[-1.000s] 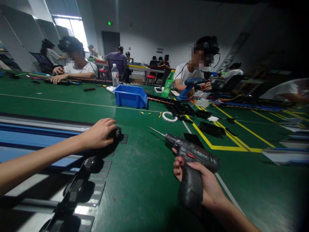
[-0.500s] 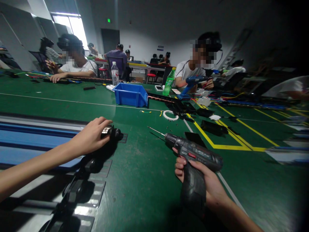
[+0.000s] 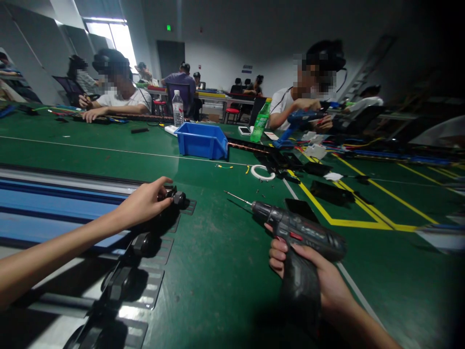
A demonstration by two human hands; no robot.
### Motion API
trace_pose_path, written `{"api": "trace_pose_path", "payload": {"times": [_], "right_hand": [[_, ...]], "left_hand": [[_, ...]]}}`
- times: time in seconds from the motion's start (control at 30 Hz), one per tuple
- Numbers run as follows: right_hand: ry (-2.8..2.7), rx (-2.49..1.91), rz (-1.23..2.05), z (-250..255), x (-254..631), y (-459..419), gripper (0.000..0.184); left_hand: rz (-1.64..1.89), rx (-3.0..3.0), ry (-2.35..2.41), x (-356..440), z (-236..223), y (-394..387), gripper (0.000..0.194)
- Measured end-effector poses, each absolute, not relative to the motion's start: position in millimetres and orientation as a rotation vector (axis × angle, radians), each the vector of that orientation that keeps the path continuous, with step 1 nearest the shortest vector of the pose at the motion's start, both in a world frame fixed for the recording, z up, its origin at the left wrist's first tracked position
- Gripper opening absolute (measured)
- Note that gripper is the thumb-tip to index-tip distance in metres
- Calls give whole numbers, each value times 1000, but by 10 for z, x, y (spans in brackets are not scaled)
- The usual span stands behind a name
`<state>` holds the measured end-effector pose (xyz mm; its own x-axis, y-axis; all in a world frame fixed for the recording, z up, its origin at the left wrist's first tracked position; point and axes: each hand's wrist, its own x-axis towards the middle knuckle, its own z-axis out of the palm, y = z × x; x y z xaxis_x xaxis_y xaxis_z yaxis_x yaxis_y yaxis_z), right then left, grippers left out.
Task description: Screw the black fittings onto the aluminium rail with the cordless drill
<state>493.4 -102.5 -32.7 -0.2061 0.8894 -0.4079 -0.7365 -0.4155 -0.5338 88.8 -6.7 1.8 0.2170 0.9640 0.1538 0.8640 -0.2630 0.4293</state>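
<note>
**Green bench, two hands, drill in grip**

Far left: long blue-and-silver metal rail (image 3: 54, 203) flat on green matted worktable (image 3: 218, 271). Left hand (image 3: 143, 201) curled over small black roller fitting (image 3: 174, 198) at rail's end, fingertips pinching it. Mid-table beyond: blue plastic bin (image 3: 201, 140), clear water bottle (image 3: 178, 109), white tape ring (image 3: 262, 172). Right hand (image 3: 319, 281) wrapped tight round dark cordless drill (image 3: 298, 237), thin bit pointing left, clear of the table. Yellow floor-style lines (image 3: 327, 213) to right; dim grey hall, seated co-workers behind.
</note>
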Motion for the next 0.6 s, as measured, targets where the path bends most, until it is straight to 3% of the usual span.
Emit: {"api": "trace_pose_path", "payload": {"times": [0.23,0.6], "right_hand": [[-326,-782,1836,-391,4953,-1006,67],[-347,-744,1870,-433,4977,-985,70]], "left_hand": [[575,2249,1739,864,3,-57,47],[595,2229,1751,856,-31,-43,45]]}}
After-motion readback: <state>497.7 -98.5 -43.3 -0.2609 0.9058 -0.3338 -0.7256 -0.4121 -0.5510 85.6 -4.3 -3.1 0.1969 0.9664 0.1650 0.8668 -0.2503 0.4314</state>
